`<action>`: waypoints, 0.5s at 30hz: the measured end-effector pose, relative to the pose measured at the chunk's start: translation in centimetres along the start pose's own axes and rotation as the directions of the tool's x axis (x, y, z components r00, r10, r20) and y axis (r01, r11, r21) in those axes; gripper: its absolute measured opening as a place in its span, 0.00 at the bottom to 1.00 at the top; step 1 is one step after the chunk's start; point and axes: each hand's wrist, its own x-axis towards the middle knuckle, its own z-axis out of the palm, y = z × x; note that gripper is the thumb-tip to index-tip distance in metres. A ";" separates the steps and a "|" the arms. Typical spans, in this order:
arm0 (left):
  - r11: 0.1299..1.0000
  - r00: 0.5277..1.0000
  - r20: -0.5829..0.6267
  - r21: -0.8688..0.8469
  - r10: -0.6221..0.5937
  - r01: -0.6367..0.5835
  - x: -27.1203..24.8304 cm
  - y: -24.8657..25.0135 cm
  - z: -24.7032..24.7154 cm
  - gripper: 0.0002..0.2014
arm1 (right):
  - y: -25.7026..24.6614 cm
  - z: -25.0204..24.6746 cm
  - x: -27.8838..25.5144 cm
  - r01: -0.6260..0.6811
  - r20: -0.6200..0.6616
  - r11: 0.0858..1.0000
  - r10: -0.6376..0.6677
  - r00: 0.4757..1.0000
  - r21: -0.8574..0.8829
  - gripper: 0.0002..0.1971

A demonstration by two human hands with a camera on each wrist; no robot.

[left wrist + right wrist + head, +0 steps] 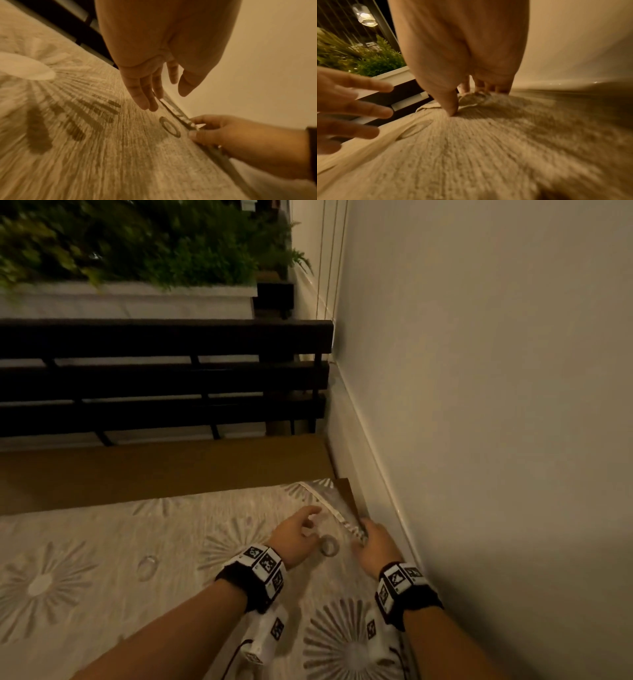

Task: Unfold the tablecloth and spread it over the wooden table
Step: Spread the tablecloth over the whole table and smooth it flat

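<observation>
Starting at the left, the cloth [113, 556] lies spread across most of what we can see of the table [164, 470], its pale weave printed with starburst flowers. A bare strip of wood shows beyond its far edge, and past that stand a dark slatted bench [164, 378] and a planter [126, 299] full of greenery.

Moving toward the middle, our left hand [298, 534] hovers over the cloth near the far right corner, fingers straight and loosely spread, gripping nothing. From the left wrist view the fingertips [144, 102] hang just above the fabric; whether they touch it we cannot tell.

Further right, our right hand [375, 542] pinches the cloth's side hem [337, 513], thumb on top and fingers curled beneath, where the edge is doubled back on itself. A small brown corner of table [346, 486] is still uncovered just beyond that fold. The wall [496, 405] runs close along this side, with only a narrow gap.

We judge the job nearly done: the remaining work is to flip the folded hem outward and draw it over the bare corner. The risks come from the tight quarters. A hard tug toward the wall could drag the whole cloth askew and bare more wood on the far side, since the left hand is not pinning it. The hem may also bunch in the gap by the wall instead of hanging flat, and our knuckles have little room there.
</observation>
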 end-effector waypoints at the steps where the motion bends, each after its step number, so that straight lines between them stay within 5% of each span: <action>1: 0.999 1.000 0.000 0.043 0.014 -0.014 0.6 0.2 0.3 0.27 | 0.1 -0.2 0.2 0.009 -0.032 1.000 -0.010 0.999 -0.029 0.19; 3: 0.992 0.999 -0.015 0.119 0.047 -0.045 1.9 0.5 0.6 0.34 | -0.5 -0.8 0.2 0.082 -0.069 0.997 -0.081 0.994 0.006 0.13; 6: 0.994 0.997 -0.031 0.093 0.065 -0.062 3.7 0.6 0.8 0.38 | -2.1 -1.4 -0.8 0.257 0.046 0.950 -0.268 0.962 0.177 0.10; 11: 0.990 0.985 -0.129 0.088 0.119 -0.108 5.5 -0.2 -0.2 0.18 | -3.3 -2.2 -2.0 0.314 0.160 0.887 -0.383 0.910 0.338 0.11; 15: 0.994 0.948 -0.302 0.048 0.106 -0.096 6.0 -1.4 -1.8 0.14 | -2.2 -2.9 -2.0 0.235 0.233 0.880 -0.351 0.907 0.412 0.12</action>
